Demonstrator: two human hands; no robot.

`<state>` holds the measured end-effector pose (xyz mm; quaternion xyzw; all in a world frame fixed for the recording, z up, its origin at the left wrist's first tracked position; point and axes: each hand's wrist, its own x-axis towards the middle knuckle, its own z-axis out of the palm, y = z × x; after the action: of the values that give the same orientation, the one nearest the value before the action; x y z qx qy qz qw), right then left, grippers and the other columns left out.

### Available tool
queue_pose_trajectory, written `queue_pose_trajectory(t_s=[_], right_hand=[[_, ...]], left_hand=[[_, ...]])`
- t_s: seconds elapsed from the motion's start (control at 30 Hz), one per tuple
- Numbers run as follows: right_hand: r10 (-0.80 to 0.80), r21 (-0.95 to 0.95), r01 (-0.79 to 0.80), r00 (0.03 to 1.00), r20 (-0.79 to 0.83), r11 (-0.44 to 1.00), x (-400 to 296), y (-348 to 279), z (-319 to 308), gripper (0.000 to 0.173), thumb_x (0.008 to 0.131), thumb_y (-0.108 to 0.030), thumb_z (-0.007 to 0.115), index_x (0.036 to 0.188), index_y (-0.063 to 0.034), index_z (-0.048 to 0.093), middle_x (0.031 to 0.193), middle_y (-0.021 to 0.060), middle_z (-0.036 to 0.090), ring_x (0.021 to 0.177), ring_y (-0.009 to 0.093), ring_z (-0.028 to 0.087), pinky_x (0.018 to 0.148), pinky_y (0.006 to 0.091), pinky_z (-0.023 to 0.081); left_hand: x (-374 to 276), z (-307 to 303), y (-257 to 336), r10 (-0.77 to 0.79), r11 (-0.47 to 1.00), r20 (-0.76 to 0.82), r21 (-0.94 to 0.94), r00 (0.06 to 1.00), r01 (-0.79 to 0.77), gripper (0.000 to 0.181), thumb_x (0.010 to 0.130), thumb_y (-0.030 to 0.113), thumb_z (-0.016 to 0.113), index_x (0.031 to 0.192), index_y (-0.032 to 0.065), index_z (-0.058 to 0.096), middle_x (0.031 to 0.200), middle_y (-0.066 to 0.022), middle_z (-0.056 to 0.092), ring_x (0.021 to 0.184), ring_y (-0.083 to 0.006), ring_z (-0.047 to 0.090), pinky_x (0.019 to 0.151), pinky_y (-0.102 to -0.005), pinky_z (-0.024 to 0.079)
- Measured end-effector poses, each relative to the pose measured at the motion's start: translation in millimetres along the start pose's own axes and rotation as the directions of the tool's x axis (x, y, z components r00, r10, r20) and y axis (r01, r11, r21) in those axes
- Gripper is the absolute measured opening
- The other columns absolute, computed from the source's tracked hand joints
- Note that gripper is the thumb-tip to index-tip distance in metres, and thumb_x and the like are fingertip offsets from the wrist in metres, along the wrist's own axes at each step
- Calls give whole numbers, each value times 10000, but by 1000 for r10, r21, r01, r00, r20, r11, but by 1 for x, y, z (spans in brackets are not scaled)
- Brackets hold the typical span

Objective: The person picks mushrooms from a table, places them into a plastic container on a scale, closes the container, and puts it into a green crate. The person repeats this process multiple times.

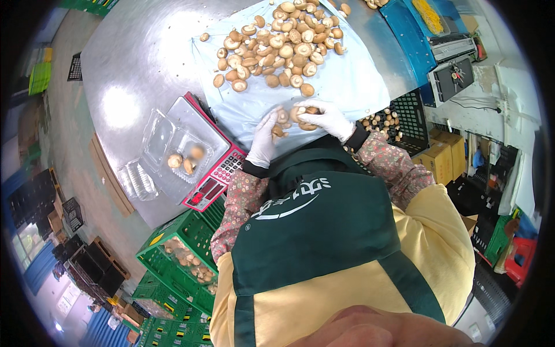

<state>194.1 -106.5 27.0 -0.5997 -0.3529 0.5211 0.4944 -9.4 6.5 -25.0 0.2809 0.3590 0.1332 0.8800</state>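
My left hand (pixel 265 136), in a white glove, holds mushrooms (pixel 279 130) near the front edge of a pale blue plastic sheet (pixel 360 82). Just beside it, my right hand (pixel 326 117), also gloved, has its fingers around several brown-capped mushrooms (pixel 308 126). Beyond both hands a large heap of mushrooms (pixel 282 50) lies on the sheet. To the left stands a red digital scale (pixel 223 167) with an open clear plastic clamshell box (pixel 190 149) on its metal plate. A few mushrooms (pixel 175 161) sit in the box, one of them blurred.
Clear plastic containers (pixel 138 180) lie left of the scale on the metal table (pixel 130 73). Green crates (pixel 173 269) with packed mushrooms stand below left. A black crate (pixel 409 119) with mushrooms is at the right, near cardboard boxes (pixel 442 156) and a blue machine (pixel 403 39).
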Motion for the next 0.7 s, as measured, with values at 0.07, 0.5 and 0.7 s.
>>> queue_pose_trajectory(t_s=[0.07,0.5,0.7], right_hand=[[-98,-87,102,994,53,991,6,0,9,332,911,-177,767,1201,-26,708,1158,50,706,1067,132,633,950,301,503],[213,307,-290,942,261,906,6,-23,1,305,935,-173,736,1194,-17,703,1109,71,719,1030,152,667,907,289,536],[391,-193,-367,914,109,910,-29,14,-87,329,897,-217,764,1174,-51,700,1068,75,732,964,174,695,847,304,561]], left_hand=[[2,9,-6,-15,991,113,-134,993,30,458,1064,306,530,1437,42,515,1302,-77,643,1107,-204,660,848,-362,574],[-25,41,14,88,985,183,-160,979,-58,558,1005,158,581,1502,-33,417,1440,-174,543,1178,-204,616,1006,-341,511],[-90,38,84,540,729,-179,587,822,-352,469,984,57,603,1444,9,523,1239,-96,678,840,-93,641,725,-227,518]])
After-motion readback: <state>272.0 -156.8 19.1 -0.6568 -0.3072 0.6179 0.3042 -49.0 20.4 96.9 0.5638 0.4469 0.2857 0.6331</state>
